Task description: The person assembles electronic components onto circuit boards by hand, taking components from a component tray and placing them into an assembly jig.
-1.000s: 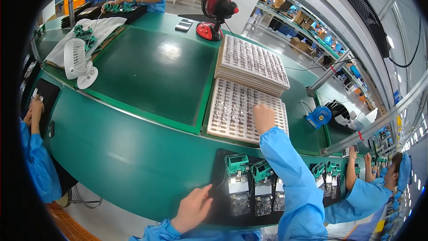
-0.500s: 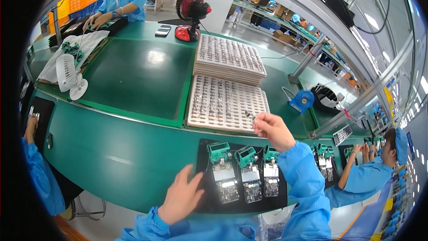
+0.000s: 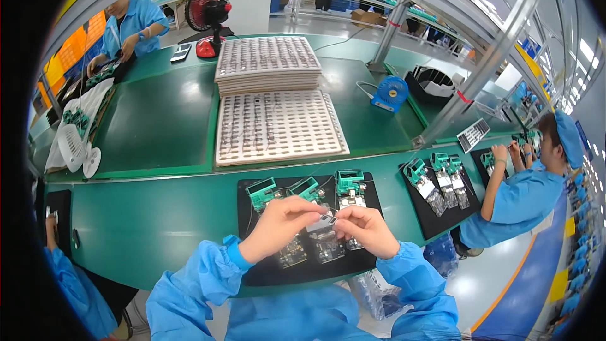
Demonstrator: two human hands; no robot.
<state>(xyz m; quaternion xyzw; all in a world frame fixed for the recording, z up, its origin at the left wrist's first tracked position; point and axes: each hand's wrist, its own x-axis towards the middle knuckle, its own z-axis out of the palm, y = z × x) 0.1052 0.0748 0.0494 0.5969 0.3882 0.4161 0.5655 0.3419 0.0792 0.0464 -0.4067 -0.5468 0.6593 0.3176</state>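
Note:
My left hand (image 3: 276, 228) and my right hand (image 3: 370, 230) meet over a black mat (image 3: 375, 205). Their fingertips pinch a small part with dark, light-edged rectangular pieces (image 3: 329, 218); its exact kind is too small to tell. Beneath and behind it lie three circuit boards (image 3: 328, 250) with silver plates, partly hidden by my hands. Each board has a green plastic housing (image 3: 350, 181) at its far end, with thin wires nearby. Beyond the mat, a white tray (image 3: 278, 159) holds rows of small parts, and some of its slots at the right are bare.
Behind the tray stands a stack of white trays (image 3: 268, 83). A blue fan (image 3: 390, 94), a red-and-black fan (image 3: 207, 12) and a white fan (image 3: 74, 148) stand around. At right, another mat (image 3: 431, 228) carries more boards, near a co-worker (image 3: 517, 189). A metal post (image 3: 467, 82) rises there.
My right hand has come back from the tray with the small part. My left hand, spread before, now meets it and pinches the part too. The view has shifted.

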